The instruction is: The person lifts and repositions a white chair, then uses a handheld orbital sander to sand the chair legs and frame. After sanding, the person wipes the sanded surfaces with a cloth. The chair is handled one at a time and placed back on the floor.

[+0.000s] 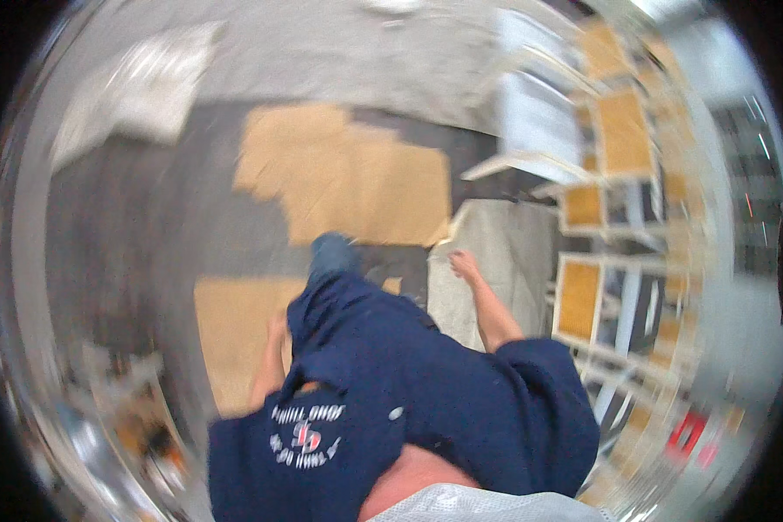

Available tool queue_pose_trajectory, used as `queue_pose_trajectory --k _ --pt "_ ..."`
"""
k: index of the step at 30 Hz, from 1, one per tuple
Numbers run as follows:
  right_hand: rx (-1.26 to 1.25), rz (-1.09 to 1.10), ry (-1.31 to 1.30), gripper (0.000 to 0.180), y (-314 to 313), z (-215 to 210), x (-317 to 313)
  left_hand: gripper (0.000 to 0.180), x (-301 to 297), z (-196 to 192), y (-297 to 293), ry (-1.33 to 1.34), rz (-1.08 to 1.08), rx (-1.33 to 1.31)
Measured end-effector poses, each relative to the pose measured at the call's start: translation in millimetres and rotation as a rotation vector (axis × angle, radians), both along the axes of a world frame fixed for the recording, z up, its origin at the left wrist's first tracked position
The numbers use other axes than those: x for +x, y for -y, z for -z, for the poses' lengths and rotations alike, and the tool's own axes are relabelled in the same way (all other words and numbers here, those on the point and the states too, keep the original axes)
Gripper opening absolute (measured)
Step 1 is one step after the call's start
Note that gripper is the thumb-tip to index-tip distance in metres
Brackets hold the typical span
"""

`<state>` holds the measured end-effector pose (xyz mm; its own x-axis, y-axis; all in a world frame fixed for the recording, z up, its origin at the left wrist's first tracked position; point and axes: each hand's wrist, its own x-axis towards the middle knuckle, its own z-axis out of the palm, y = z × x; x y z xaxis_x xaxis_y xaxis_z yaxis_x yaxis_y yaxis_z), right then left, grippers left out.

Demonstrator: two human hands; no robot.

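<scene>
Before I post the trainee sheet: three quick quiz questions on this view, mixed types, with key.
1. Multiple choice: toward which edge of the picture are the white frames with tan panels?
A) left
B) right
C) bottom
2. True or false: the person's right hand appears against the pale cloth.
3. Short answer: which hand appears nearer to the lower brown sheet in the picture?

Key:
1. B
2. True
3. The left hand
</scene>
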<state>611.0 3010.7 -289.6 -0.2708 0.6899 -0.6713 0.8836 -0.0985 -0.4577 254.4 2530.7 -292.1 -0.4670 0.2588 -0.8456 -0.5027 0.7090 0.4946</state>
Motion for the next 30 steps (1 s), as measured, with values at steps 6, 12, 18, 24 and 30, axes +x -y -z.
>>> queue_pose_trajectory --k 6,12,18,24,30 --pt "0.157 0.167 -0.418 0.028 -122 -91 -189 0.029 -108 13 -91 0.021 0.422 -0.161" --pt "0.354 0.089 -0.274 0.026 -161 -57 -199 0.022 -292 -3 -353 -0.127 0.651 0.116" --pt "0.158 0.745 -0.164 0.025 -222 -18 -115 0.024 -451 -110 -686 -0.516 0.646 0.276" --pt "0.090 1.139 -0.190 0.020 -280 2 -50 0.024 -358 -133 -872 -0.346 0.583 0.517" --pt "0.084 1.355 -0.613 0.018 -367 -6 -7 0.028 -130 -57 -889 -0.061 1.172 0.147"
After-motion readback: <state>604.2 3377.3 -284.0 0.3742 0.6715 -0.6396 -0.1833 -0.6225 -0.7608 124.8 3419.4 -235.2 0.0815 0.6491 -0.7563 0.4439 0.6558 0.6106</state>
